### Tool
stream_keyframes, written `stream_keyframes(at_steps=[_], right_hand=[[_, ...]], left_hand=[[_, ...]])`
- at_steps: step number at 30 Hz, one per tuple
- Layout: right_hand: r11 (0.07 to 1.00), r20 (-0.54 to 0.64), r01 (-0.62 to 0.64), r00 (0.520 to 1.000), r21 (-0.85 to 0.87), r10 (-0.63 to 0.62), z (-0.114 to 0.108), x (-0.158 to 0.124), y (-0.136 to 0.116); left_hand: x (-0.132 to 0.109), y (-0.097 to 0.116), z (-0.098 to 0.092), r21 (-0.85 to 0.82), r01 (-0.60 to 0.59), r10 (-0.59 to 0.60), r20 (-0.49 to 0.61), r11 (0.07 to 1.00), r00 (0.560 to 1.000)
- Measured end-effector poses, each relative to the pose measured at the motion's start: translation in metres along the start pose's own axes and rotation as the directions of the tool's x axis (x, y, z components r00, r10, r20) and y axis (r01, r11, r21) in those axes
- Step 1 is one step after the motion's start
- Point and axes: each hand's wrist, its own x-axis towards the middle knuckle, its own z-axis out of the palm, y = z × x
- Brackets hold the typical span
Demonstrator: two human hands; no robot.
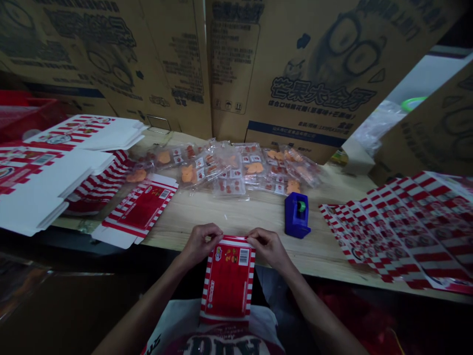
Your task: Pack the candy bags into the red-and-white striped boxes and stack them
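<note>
Through the head camera I'm looking at a row of tall printed cardboard cartons standing along the back of a wooden counter, with a red plastic crate off at the far left. Over the right end of the counter lies a spread of flat printed sheets in red-and-white stripes, and at the left sits a pile of folded white boxes with the same stripes, one flat red box blank lying just in front of it. Mid-counter, clear plastic packets of orange pieces lie in a loose heap, with a blue tape dispenser standing just beside them toward the front. Closest to me, the hands are at the counter's front edge, with the work hanging out over the person's lap. The left hand and the right hand each pinch the top edge of a red striped carton between fingers and thumb, a little apart from each other, its barcode panel facing up toward me.
</note>
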Motion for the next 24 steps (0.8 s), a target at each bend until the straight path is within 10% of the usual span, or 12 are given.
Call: stream_keyframes(at_steps=[5,10,12,17,24], right_hand=[[0.994,-0.131,0.106,0.985,-0.04,-0.11,0.017,-0.015,0.01],[0.993,-0.247,0.103,0.962,-0.063,-0.116,0.017,-0.027,0.018],[0.99,-0.432,0.096,0.892,-0.107,-0.134,-0.005,-0.026,0.024],[0.981,-0.872,-0.121,0.483,-0.155,-0.078,-0.086,-0.026,0.048],[0.992,-0.886,-0.124,0.46,0.01,0.067,-0.106,-0.009,0.076]], left_hand=[[-0.011,-0.007,0.01,-0.167,0.039,-0.047,-0.043,0.985,0.998],[-0.021,-0.014,0.023,-0.572,0.218,-0.356,-0.141,0.791,0.924],[-0.021,-0.015,0.023,-0.666,0.274,-0.463,-0.121,0.694,0.878],[-0.015,-0.019,0.023,-0.757,0.414,-0.602,0.034,0.506,0.798],[-0.011,-0.012,0.032,-0.672,0.428,-0.546,0.042,0.604,0.837]])
